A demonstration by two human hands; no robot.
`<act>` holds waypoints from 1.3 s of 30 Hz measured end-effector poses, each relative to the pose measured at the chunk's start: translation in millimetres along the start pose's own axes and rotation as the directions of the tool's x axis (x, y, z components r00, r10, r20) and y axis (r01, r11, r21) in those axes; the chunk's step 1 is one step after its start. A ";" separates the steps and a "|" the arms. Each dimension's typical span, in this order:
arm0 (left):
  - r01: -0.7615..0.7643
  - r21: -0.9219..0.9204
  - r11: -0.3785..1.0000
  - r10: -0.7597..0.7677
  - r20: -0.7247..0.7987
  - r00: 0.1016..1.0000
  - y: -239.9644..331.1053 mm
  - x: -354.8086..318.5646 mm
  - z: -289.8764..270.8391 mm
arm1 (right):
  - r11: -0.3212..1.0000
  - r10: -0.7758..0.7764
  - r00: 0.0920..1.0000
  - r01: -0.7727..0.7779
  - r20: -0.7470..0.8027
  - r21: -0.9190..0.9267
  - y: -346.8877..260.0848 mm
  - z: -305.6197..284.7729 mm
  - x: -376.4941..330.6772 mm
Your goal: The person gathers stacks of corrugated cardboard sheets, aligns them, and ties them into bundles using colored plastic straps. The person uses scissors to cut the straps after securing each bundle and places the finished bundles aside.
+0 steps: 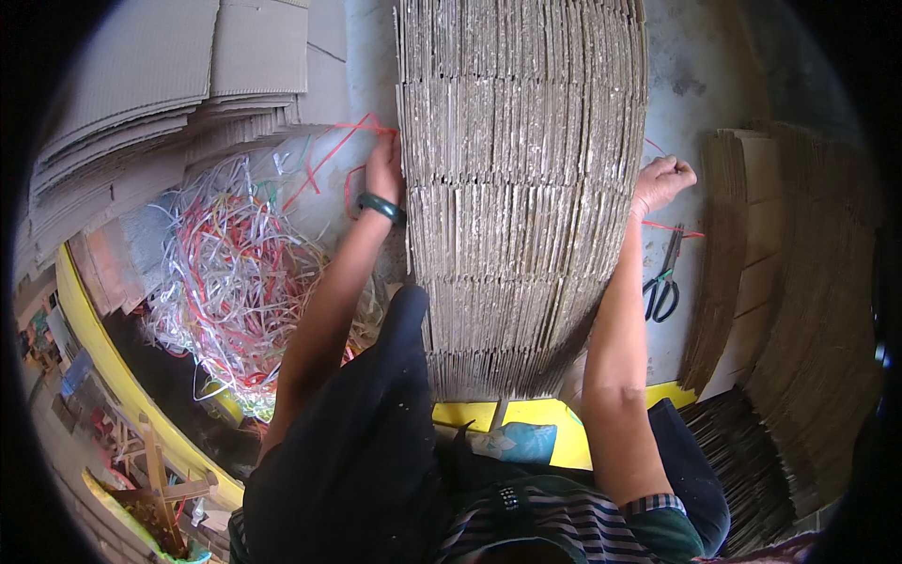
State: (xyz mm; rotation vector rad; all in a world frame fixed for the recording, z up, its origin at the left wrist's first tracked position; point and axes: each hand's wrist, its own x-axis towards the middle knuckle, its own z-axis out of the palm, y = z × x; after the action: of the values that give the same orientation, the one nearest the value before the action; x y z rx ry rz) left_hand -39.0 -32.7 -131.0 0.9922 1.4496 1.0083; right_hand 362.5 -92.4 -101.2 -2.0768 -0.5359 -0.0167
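Observation:
A tall bundle of folded cardboard sheets (pixel 526 216), packed edge-up in several rows, stands in front of me. My left hand (pixel 383 171), a dark green bangle at its wrist, lies along the bundle's left side. Its fingers look stretched out, partly hidden against the cardboard. A red plastic strap (pixel 319 164) runs loosely past its fingertips. On the bundle's right side my right hand (pixel 663 182) is closed, fingers curled. A thin red strap (pixel 655 146) reaches it from the bundle, and another red strand (pixel 675 228) sticks out just below the wrist.
Black-handled scissors (pixel 662 287) lie on the floor right of the bundle. A tangled heap of white and red straps (pixel 244 282) sits at left, below stacked flat cardboard (pixel 141 66). More cardboard bundles (pixel 742 263) stand at right. Something yellow (pixel 465 414) shows beneath the near end.

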 end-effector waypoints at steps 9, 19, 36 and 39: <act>-0.290 0.023 0.957 0.290 0.015 0.957 106.5 -42.6 3.8 | 0.851 0.077 0.955 -0.212 0.286 0.480 -101.4 -42.8 -22.9; -0.289 0.056 0.956 0.287 0.027 0.957 133.3 -56.9 27.7 | 0.735 -0.640 0.764 0.577 0.081 0.356 -127.7 -43.4 -63.8; -0.492 0.498 0.714 0.474 0.174 0.864 139.1 -57.6 38.5 | 0.585 -0.811 0.377 0.497 0.448 0.641 -217.8 -6.2 -121.9; -0.516 0.468 0.717 0.478 0.209 0.853 133.6 -53.9 37.8 | 0.616 -0.787 0.344 0.402 0.512 0.677 -218.7 -3.4 -128.4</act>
State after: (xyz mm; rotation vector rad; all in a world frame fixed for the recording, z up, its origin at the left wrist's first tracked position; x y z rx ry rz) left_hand 11.3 -41.4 8.9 1.8750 1.4479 0.9560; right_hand 164.1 -44.6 49.3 -1.1869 -1.7189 0.5651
